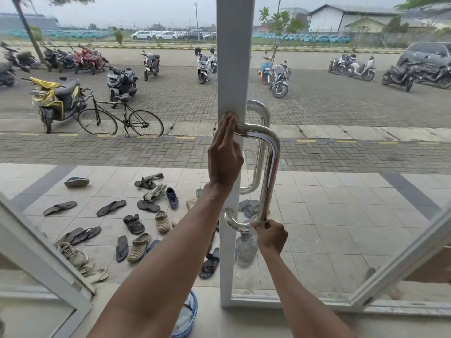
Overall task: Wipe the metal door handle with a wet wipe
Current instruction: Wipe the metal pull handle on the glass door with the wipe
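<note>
A polished metal door handle point(271, 164), D-shaped, is fixed to the white door frame point(234, 69) at the centre. My left hand point(225, 154) rests flat against the frame with its fingers curled over the handle's top bend. My right hand point(271, 236) is closed around the handle's lower bend, and a wet wipe point(255, 228) shows as a pale scrap between its fingers and the metal. A second matching handle point(258, 152) sits on the far side of the glass.
A blue plastic basket point(188, 318) stands on the floor at the foot of the door. Several sandals and shoes point(136, 223) lie on the tiled porch outside. Glass door panels flank both sides. Motorbikes and a bicycle point(119, 118) stand beyond.
</note>
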`<state>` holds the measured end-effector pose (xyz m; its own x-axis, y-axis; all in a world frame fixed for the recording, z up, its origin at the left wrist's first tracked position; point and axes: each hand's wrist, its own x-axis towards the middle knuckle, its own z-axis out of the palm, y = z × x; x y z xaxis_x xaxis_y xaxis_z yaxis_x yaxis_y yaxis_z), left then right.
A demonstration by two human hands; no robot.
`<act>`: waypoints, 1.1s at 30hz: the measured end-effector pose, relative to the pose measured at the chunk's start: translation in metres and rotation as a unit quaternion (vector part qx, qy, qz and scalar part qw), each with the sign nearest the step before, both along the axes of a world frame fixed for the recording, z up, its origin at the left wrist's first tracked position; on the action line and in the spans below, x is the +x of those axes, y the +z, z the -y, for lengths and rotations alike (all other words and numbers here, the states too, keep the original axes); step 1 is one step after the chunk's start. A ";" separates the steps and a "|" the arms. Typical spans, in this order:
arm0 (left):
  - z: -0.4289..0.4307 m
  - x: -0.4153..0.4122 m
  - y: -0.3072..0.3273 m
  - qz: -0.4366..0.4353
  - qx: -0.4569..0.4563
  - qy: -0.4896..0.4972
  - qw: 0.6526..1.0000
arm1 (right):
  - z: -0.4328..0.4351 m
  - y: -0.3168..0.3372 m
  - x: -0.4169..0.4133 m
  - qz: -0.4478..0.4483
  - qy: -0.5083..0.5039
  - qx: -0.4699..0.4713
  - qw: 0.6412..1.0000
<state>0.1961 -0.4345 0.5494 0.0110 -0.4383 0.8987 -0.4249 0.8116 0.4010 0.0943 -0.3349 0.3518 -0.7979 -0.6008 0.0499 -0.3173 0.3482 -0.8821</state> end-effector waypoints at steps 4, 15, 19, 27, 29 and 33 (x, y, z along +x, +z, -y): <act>0.001 0.001 0.000 0.002 -0.004 0.000 1.000 | 0.000 0.015 0.002 -0.057 -0.016 -0.057 0.997; 0.004 -0.006 -0.008 -0.007 -0.003 -0.004 1.000 | 0.007 -0.001 0.015 0.110 -0.054 -0.004 0.992; 0.006 -0.005 -0.009 -0.013 0.000 -0.010 1.000 | 0.008 0.005 0.014 0.160 -0.050 0.013 0.986; -0.016 -0.023 -0.022 -0.057 0.033 -0.039 0.997 | 0.001 0.015 0.001 0.190 -0.045 -0.008 0.981; -0.019 -0.028 -0.025 -0.069 0.029 -0.042 0.996 | 0.001 0.014 -0.001 0.181 -0.036 -0.004 0.983; -0.018 -0.029 -0.025 -0.064 0.030 -0.041 0.997 | -0.001 0.014 -0.003 0.137 -0.040 0.003 0.990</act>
